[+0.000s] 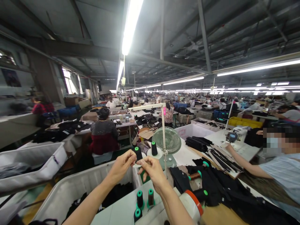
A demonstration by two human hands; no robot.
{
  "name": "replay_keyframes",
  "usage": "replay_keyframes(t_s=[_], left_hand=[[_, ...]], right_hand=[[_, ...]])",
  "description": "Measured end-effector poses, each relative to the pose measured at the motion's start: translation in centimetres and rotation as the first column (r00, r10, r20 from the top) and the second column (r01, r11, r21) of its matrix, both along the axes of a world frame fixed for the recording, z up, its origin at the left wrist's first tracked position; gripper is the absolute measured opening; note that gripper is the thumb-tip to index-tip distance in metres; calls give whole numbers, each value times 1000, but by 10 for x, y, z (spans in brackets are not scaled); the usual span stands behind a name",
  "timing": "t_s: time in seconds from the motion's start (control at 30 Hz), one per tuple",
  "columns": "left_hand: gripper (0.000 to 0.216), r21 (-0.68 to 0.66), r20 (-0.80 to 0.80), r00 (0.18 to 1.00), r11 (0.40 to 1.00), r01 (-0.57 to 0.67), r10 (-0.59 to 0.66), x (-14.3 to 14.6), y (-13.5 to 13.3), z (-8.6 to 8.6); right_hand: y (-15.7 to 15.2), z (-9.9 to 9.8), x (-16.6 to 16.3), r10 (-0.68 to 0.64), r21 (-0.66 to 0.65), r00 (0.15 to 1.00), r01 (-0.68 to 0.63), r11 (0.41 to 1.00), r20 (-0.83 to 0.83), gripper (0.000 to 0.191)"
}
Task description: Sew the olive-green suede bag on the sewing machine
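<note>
My left hand (126, 160) is raised in front of me, thumb and fingertips pinched together. Close beside it, my right hand (152, 168) also pinches, with its lower fingers curled. Whatever lies between the fingertips is too fine to see. Just behind my hands stand a black thread cone (138, 153) and a second black cone (153, 149), both with green tops, on round white holders. A pale thread-stand pole (163, 134) rises behind my right hand. Below my hands, several small spools of dark thread (140, 199) stand on the pale machine table (110, 212).
A green fan (172, 139) stands behind the pole. Black fabric pieces (217, 184) and a white tub with an orange rim (191, 203) lie to the right. At left is a white bin (67, 187). A co-worker (278, 168) sits at the right by a sewing machine (237, 135).
</note>
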State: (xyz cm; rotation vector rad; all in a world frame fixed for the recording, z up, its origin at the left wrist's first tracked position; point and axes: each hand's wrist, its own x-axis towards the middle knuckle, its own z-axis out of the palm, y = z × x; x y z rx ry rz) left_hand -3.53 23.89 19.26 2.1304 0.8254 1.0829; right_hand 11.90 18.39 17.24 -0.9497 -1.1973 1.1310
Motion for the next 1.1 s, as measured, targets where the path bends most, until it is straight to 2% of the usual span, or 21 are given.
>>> replay_keyframes(t_s=[0.23, 0.37, 0.47, 0.7, 0.93, 1.1], left_hand=[[39, -25, -3, 999, 999, 42, -42, 8, 1, 12], [38, -14, -13, 999, 999, 46, -46, 10, -1, 16], [37, -8, -16, 999, 999, 51, -51, 12, -3, 17], [33, 1, -25, 999, 999, 45, -44, 13, -3, 17], [22, 42, -42, 999, 999, 2, 0, 16, -8, 19], [19, 60, -104, 994, 997, 44, -37, 16, -5, 24]], right_hand=[[-4, 12, 22, -127, 74, 979, 117, 990, 160, 56], [-2, 17, 23, 28, 6, 989, -30, 1000, 146, 65], [1, 19, 18, 117, -23, 989, -115, 993, 89, 58], [5, 19, 18, 96, -12, 994, -97, 995, -54, 51], [7, 15, 30, 241, -97, 953, -262, 960, -185, 52], [9, 21, 41, 240, -157, 954, -269, 950, -179, 49]])
